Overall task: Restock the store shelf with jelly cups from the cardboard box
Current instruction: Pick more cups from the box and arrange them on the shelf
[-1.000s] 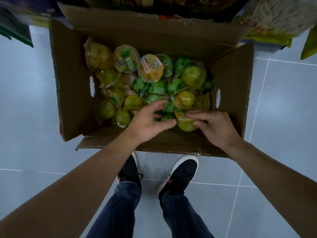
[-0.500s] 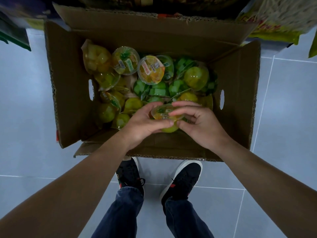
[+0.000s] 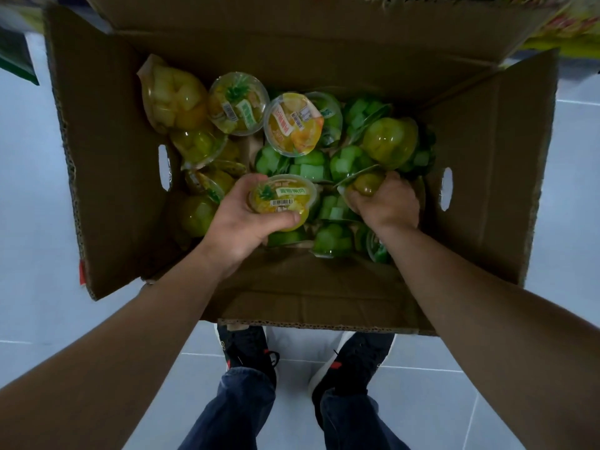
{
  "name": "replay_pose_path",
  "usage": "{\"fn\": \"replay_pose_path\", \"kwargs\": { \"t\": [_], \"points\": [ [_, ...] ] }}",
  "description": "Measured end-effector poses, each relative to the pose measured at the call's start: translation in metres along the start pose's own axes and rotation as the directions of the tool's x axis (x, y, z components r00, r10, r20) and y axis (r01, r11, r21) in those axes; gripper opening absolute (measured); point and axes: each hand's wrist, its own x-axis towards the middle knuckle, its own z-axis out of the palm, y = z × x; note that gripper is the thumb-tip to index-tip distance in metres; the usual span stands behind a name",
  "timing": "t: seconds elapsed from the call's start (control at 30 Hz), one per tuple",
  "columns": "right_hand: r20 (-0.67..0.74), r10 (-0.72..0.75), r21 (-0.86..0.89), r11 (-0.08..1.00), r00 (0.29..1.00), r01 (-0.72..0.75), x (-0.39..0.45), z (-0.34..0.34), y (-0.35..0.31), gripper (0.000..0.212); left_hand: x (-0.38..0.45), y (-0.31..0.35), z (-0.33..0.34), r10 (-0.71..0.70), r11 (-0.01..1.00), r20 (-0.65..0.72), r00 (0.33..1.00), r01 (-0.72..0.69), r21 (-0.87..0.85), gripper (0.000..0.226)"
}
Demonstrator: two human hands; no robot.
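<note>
An open cardboard box (image 3: pixel 107 177) stands on the floor, holding several jelly cups, yellow ones at the left and back, green ones (image 3: pixel 311 168) in the middle and right. My left hand (image 3: pixel 240 225) grips a yellow pineapple jelly cup (image 3: pixel 282 199), lid up, over the box's near side. My right hand (image 3: pixel 386 203) reaches down into the pile and curls round a yellow-green jelly cup (image 3: pixel 365 183), most of which is hidden by my fingers.
The box's flaps stand open on all sides, the near flap (image 3: pixel 308 300) over my shoes (image 3: pixel 250 349). Grey floor tiles lie left and right. Shelf packaging (image 3: pixel 565 30) shows at the top right and a green edge (image 3: pixel 16 56) at the top left.
The cup held between both hands has passed to my left hand alone. My right hand moved right and down into the pile and closed on another cup. The view moved closer to the box.
</note>
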Motion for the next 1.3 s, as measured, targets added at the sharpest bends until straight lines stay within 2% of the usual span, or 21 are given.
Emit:
{"fn": "replay_pose_path", "kwargs": {
  "t": [0.1, 0.27, 0.37, 0.43, 0.5, 0.57, 0.6, 0.67, 0.77, 0.87, 0.97, 1.07, 1.17, 1.23, 1.3],
  "points": [
    [-0.044, -0.064, 0.067, 0.995, 0.997, 0.067, -0.013, -0.011, 0.006, 0.077, -0.01, 0.001, -0.003, -0.001, 1.0, -0.008, 1.0, 0.001, -0.029, 0.076],
    [-0.014, -0.172, 0.313, 0.935, 0.985, 0.168, -0.092, -0.064, 0.009, 0.074, -0.061, 0.028, -0.012, 0.004, 1.0, 0.003, 1.0, -0.004, -0.016, 0.099],
    [0.045, -0.217, 0.41, 0.894, 0.975, 0.18, -0.151, -0.109, 0.001, 0.074, -0.109, 0.063, -0.02, 0.038, 0.997, 0.002, 0.999, -0.038, 0.073, 0.091],
    [0.081, -0.177, 0.453, 0.883, 0.981, 0.122, -0.194, -0.143, -0.008, 0.065, -0.148, 0.092, -0.029, 0.058, 0.99, 0.001, 0.998, -0.057, 0.128, 0.089],
    [0.169, -0.133, 0.646, 0.763, 0.977, -0.008, -0.235, -0.184, -0.019, 0.059, -0.19, 0.126, -0.038, 0.084, 0.986, 0.0, 0.996, -0.083, 0.141, 0.082],
    [0.289, -0.152, 0.825, 0.54, 0.945, -0.165, -0.278, -0.228, -0.032, 0.053, -0.236, 0.166, -0.048, 0.125, 0.981, 0.007, 0.992, -0.124, 0.152, 0.072],
    [0.309, -0.185, 0.866, 0.459, 0.933, -0.196, -0.301, -0.25, -0.039, 0.042, -0.261, 0.186, -0.053, 0.141, 0.977, 0.019, 0.99, -0.142, 0.158, 0.071],
    [0.291, -0.249, 0.894, 0.414, 0.924, -0.17, -0.345, -0.292, -0.053, 0.026, -0.31, 0.225, -0.064, 0.178, 0.969, 0.033, 0.983, -0.181, 0.169, 0.079],
    [0.209, -0.306, 0.896, 0.441, 0.929, -0.056, -0.403, -0.343, -0.073, 0.03, -0.372, 0.272, -0.079, 0.239, 0.951, 0.016, 0.971, -0.238, 0.197, 0.092],
    [0.149, -0.359, 0.918, 0.396, 0.921, 0.006, -0.46, -0.393, -0.089, 0.026, -0.44, 0.313, -0.09, 0.313, 0.928, 0.013, 0.95, -0.309, 0.21, 0.09],
    [0.118, -0.416, 0.941, 0.336, 0.902, 0.032, -0.506, -0.434, -0.098, 0.023, -0.5, 0.342, -0.092, 0.388, 0.904, -0.001, 0.922, -0.38, 0.198, 0.08],
    [0.066, -0.477, 0.944, 0.315, 0.877, 0.1, -0.546, -0.467, -0.104, 0.023, -0.549, 0.36, -0.087, 0.446, 0.881, -0.025, 0.895, -0.433, 0.191, 0.086],
    [0.008, -0.547, 0.935, 0.3, 0.837, 0.188, -0.58, -0.495, -0.104, 0.043, -0.594, 0.375, -0.082, 0.507, 0.85, -0.055, 0.86, -0.489, 0.194, 0.097],
    [-0.027, -0.603, 0.918, 0.3, 0.797, 0.258, -0.601, -0.517, -0.104, 0.057, -0.619, 0.386, -0.081, 0.557, 0.82, -0.067, 0.828, -0.535, 0.202, 0.096],
    [-0.087, -0.629, 0.885, 0.308, 0.772, 0.35, -0.623, -0.54, -0.102, 0.05, -0.646, 0.4, -0.081, 0.603, 0.786, -0.072, 0.795, -0.576, 0.225, 0.093]
  ]
}}
